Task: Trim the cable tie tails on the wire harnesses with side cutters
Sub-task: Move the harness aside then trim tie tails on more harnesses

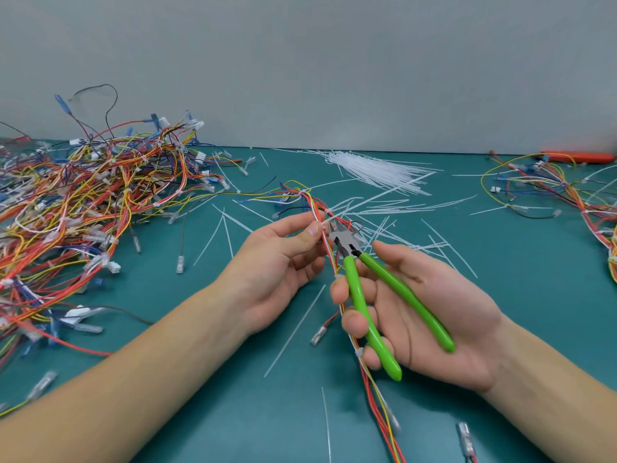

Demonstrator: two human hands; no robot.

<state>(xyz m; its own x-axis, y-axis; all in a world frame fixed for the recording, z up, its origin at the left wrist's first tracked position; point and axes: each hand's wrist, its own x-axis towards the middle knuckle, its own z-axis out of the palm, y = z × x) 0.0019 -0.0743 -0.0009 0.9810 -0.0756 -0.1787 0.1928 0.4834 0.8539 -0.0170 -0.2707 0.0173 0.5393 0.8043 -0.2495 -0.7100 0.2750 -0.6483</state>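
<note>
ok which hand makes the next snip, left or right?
Right. The right hand already grips the green-handled side cutters, whose jaws sit open at the cable tie on the wire harness. The left hand pinches that harness, steadying it.

A single head-worn, wide-angle camera looked forward and down from the person's own viewpoint, close above the teal bench. Both forearms entered from the bottom edge, and the view faced a plain grey wall behind the bench's far edge.
</note>
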